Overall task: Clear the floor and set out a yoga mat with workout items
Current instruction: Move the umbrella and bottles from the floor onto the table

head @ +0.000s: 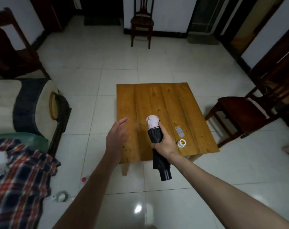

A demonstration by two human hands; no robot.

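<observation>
Item: folded umbrella [155, 139], gripped mid-shaft by my right fingers [162, 128], left hand [116, 136] open and empty above desk [181, 100]; risk: overhanging handle tips it off the edge.

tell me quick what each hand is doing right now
Left hand: open, empty, over the table.
Right hand: closed around a folded umbrella.

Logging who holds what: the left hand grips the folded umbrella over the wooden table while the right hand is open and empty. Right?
Not quite. The head view shows the right hand gripping the folded umbrella over the wooden table; the left hand is open and empty.
</observation>
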